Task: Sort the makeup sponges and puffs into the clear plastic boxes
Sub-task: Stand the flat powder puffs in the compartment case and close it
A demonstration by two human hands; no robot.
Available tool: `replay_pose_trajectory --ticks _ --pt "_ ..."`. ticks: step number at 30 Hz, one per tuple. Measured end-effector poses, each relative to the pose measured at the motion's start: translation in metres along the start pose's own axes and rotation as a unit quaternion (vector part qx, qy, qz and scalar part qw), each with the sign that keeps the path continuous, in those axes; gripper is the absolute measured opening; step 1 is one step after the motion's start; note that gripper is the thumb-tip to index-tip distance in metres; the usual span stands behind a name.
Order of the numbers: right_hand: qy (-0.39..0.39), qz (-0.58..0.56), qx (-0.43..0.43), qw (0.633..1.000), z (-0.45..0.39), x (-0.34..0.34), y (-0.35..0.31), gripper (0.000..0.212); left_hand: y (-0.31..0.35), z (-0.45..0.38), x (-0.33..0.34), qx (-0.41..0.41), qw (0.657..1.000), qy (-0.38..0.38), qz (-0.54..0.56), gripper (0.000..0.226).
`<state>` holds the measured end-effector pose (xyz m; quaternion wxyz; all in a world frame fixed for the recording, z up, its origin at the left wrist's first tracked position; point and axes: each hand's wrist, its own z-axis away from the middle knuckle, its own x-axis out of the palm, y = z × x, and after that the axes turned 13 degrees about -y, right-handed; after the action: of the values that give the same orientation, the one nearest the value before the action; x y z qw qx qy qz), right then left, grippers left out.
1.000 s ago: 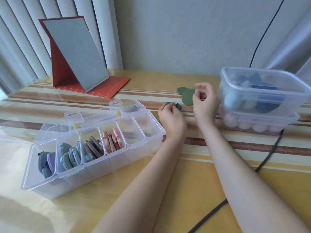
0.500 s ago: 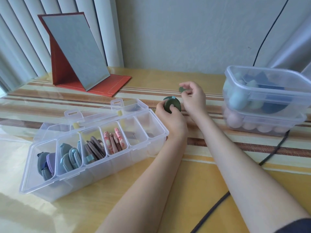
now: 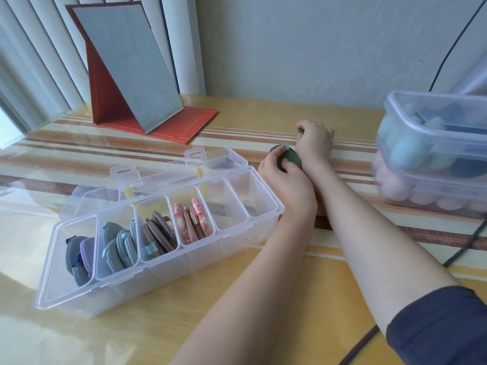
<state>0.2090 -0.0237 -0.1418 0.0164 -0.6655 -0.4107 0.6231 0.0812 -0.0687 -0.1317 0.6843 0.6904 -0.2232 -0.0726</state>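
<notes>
Green puff (image 3: 288,159) in left hand (image 3: 286,180); no legible writing anywhere.

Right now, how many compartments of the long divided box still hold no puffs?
2: the divided box has six compartments; the two at its right end, nearest the left hand, are empty.

Stacked boxes (image 3: 432,143) cut off right.

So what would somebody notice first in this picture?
Probably the two hands meeting mid-table: the left hand grips a dark green puff, with the right hand just behind it. Next, the long divided box at left, with colourful puffs standing in four compartments, and the red folding mirror behind.
</notes>
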Motion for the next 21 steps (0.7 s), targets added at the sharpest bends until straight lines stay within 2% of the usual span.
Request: replay_pose_trajectory --ticks 2,4,7,9,11,15,18,21 --pt "0.059 -0.116 0.0 0.992 0.009 -0.004 -0.003 0.037 0.001 0.0 0.001 -0.001 1.0 0.002 -0.001 0.034" --pt "0.098 -0.247 0.004 0.964 0.025 -0.013 -0.009 0.035 0.003 0.0 0.0 0.001 1.0 -0.003 -0.004 0.035" --pt "0.073 -0.363 -0.009 0.929 0.052 -0.027 -0.016 0.03 0.009 0.004 -0.002 -0.006 0.999 -0.032 0.012 0.034" --pt "0.031 -0.4 -0.03 0.915 0.07 -0.038 -0.02 0.029 0.015 0.009 -0.002 -0.018 0.997 -0.057 0.04 0.028" --pt "-0.01 -0.393 -0.052 0.918 0.086 -0.047 -0.022 0.031 0.019 0.011 -0.002 -0.028 0.994 -0.078 0.069 0.025" --pt "-0.025 -0.436 -0.063 0.898 0.113 -0.069 -0.027 0.032 0.034 0.023 -0.006 -0.023 0.994 -0.105 0.0 0.029" --pt "-0.023 -0.515 -0.072 0.854 0.129 -0.086 -0.044 0.031 0.068 0.038 -0.012 0.009 0.994 -0.108 0.002 0.026" --pt "-0.042 -0.608 -0.069 0.789 0.145 -0.088 -0.069 0.027 0.096 0.039 -0.037 0.075 0.988 -0.127 -0.037 0.027"
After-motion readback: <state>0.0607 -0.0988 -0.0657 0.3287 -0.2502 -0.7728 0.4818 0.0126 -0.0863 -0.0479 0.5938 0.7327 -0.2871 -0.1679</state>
